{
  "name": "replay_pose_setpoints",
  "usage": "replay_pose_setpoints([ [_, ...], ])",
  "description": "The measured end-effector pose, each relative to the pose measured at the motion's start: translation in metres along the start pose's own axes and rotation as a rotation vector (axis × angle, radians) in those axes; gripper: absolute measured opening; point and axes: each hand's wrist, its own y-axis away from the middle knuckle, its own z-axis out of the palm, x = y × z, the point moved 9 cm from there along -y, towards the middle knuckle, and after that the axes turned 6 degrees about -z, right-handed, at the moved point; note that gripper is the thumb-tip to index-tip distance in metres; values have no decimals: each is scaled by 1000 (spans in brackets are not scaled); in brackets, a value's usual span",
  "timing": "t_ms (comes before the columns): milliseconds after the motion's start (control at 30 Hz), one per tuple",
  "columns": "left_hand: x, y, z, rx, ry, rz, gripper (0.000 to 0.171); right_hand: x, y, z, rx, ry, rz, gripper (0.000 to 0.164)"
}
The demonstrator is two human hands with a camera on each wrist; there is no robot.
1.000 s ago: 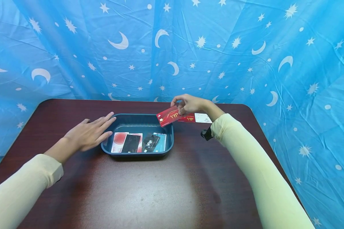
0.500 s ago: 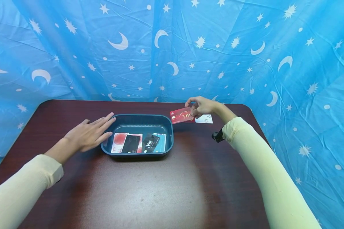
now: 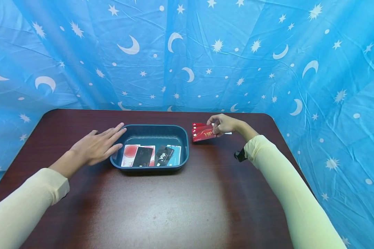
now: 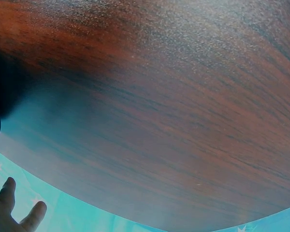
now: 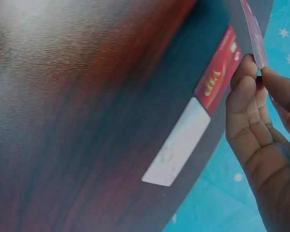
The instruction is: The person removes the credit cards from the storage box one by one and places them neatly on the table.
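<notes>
My right hand (image 3: 223, 123) pinches a red VIP card (image 3: 202, 134) by its right end, to the right of a dark blue tray (image 3: 149, 129). In the right wrist view the same held card (image 5: 256, 38) shows nearly edge-on between thumb and fingertips. Behind it a second red VIP card (image 5: 219, 71) lies on the table, end to end with a white card (image 5: 178, 143); the hand mostly hides the white one in the head view. My left hand (image 3: 95, 147) rests with straight fingers on the tray's left rim. Its fingers (image 4: 34, 215) show at the lower-left corner of the left wrist view.
Inside the tray lie a white card with a pink circle (image 3: 130, 154), a black card (image 3: 142, 157), a black VIP card (image 3: 163, 156) and a blue card (image 3: 176, 155). A dark wooden table (image 3: 162, 207) carries everything. A blue star-and-moon curtain (image 3: 187, 55) hangs behind it.
My right hand has carried the red VIP card rightward from over the tray's right rim, then lower and nearer, beside the tray. My left hand has stayed on the rim.
</notes>
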Motion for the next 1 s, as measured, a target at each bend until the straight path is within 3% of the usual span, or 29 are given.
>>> replay_pose_setpoints([
  [500, -1, 0, 0, 11, -14, 7, 70, 27, -2, 18, -2, -38, 16, 36],
  [1000, -1, -1, 0, 15, -1, 8, 70, 33, -1, 21, 20, 38, 51, 35],
])
